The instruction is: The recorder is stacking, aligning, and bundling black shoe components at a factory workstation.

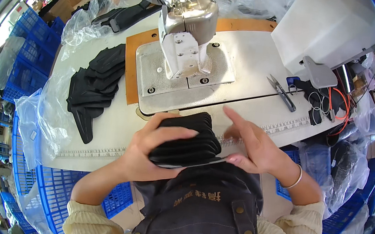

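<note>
A thick stack of black padded fabric pieces [189, 138] is held above the table's front edge by my left hand [146, 147]. The thumb lies across the top of the stack and the fingers wrap its left and lower side. The lowest piece shows a thin grey edge and a tip pointing right. At that tip is the thumb of my right hand [254, 148]; its index finger is stretched out and apart, and the other fingers are partly blurred. On the table to the left lies a fanned pile of similar black pieces [101, 78].
A sewing machine head [191, 28] stands over its metal plate [145, 77] just beyond my hands. Thread snips [282, 93] lie at the right, near an orange cord [349, 106]. A printed ruler strip [94, 153] runs along the front edge. Blue crates [54, 194] sit below.
</note>
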The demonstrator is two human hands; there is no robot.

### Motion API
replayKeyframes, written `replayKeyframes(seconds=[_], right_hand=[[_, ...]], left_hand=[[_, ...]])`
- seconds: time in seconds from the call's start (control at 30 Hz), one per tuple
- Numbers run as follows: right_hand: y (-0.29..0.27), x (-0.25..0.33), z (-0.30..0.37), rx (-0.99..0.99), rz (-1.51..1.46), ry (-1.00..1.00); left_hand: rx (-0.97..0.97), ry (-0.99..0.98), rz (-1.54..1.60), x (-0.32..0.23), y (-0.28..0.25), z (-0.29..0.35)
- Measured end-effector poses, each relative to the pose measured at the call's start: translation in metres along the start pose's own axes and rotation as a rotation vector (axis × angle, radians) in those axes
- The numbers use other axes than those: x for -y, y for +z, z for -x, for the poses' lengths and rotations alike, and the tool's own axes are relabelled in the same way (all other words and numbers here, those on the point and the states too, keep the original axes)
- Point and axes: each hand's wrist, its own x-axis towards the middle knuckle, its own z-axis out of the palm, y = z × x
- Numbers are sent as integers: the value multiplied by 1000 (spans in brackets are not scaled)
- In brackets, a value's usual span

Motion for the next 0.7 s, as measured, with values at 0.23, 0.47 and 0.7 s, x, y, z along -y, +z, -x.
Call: replayKeyframes(seconds=[0.23,0.47,0.7], right_hand=[[-14,5,-2,202,-737,43],[31,16,0,-157,-1951,-365],[35,38,-26,-354,-1516,-20]], left_hand=[[-313,-408,780,-3,-3,8],[-463,-452,933,-15,21,7],[-738,34,-221,-26,36,-3]])
